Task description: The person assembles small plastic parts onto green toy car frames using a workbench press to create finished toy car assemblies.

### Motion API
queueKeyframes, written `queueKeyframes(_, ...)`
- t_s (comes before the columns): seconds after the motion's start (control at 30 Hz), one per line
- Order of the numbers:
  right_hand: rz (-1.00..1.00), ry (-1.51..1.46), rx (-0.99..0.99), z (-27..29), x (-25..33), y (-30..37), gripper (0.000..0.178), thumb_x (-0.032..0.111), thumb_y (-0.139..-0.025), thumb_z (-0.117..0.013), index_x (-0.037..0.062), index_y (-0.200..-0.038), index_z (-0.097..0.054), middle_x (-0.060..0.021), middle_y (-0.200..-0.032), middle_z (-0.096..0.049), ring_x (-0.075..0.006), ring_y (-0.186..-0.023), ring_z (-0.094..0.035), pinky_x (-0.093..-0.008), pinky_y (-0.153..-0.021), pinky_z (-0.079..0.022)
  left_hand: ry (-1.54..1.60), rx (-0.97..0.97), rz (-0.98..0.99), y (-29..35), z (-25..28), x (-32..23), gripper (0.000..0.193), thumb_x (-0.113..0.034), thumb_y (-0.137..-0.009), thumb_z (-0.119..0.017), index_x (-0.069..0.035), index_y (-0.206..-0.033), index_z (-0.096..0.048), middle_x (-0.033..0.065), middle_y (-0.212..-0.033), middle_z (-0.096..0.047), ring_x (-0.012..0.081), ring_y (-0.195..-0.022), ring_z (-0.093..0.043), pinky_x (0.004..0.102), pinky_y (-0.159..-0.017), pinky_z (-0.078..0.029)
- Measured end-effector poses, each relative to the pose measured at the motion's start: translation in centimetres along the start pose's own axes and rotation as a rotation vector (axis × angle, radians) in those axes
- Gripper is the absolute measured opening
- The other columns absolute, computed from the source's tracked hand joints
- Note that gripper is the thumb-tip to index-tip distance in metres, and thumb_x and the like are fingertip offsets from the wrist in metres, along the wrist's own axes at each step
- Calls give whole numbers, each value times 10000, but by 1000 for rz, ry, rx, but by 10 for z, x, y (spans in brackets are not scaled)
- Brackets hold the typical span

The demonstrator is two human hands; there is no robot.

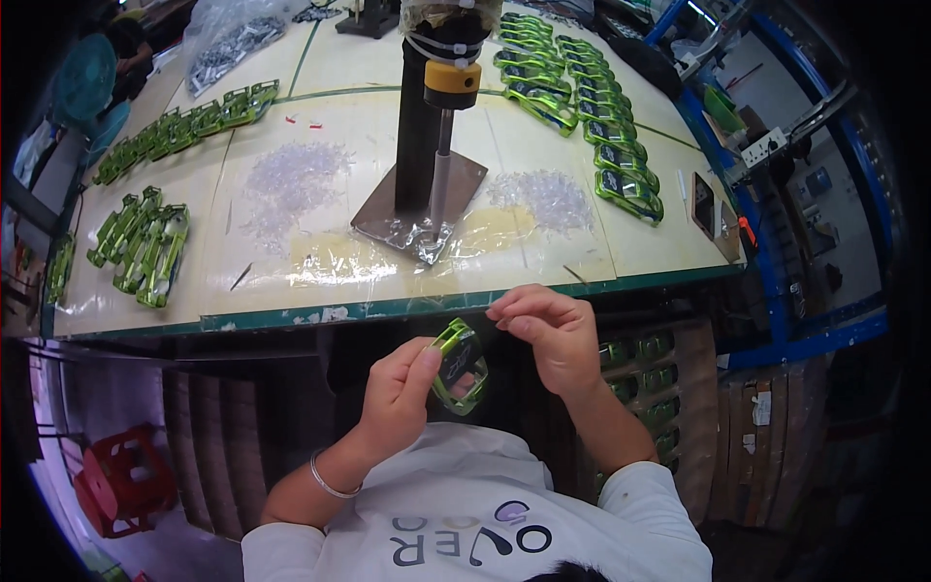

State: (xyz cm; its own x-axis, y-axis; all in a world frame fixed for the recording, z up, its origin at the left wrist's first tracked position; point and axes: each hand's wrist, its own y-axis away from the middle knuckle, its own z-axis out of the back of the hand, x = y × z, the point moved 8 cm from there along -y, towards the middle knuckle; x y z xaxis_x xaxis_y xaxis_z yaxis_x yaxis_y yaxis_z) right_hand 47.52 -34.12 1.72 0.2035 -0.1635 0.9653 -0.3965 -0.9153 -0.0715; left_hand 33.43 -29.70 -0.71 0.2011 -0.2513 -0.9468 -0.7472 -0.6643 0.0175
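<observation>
My left hand (396, 390) grips a shiny green plastic housing (471, 380) with a dark panel and an oval opening, holding it tilted in front of my chest, just off the table's near edge. Its thumb lies along the housing's side. My right hand (555, 338) is raised a little to the right of the housing, apart from it, with thumb and fingertips pinched together. Whatever those fingertips hold, if anything, is too small to make out. Beyond my hands, two heaps of small clear plastic pieces, a left heap (294, 189) and a right heap (545, 199), lie on the table.
Between the heaps stands a black post (411, 136) with a yellow-collared rod on a metal base plate (373, 215). Green housings line the table's left (184, 131) and right (613, 145). A phone-like dark slab (703, 206) lies at the right edge. A red stool (124, 480) stands lower left.
</observation>
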Motion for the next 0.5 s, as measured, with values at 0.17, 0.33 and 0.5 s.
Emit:
queueKeyframes(0.17,-58,-74,150,-18,-10,4,139,-69,-716,-549,-48,-842,-604,-114,-941,-549,-161,-879,-520,-249,-784,-404,-112,5,-73,2,-3,-9,272,-165,-889,-360,39,-930,-535,55,-728,-593,63,-641,-542,186,-581,-428)
queueKeyframes(0.33,-98,-94,140,-22,-14,5,139,-72,-699,-563,-33,-821,-616,-115,-927,-546,-161,-854,-523,-251,-778,-410,-202,-1,-131,4,-2,-14,253,-147,-880,-372,37,-936,-537,62,-706,-596,67,-623,-539,192,-563,-422)
queueKeyframes(0.5,-116,-108,121,-22,-16,6,143,-79,-680,-571,-26,-801,-623,-120,-912,-545,-164,-827,-530,-252,-771,-420,-300,40,-114,5,-4,-15,277,-157,-880,-363,51,-936,-537,69,-779,-585,94,-676,-564,197,-601,-439)
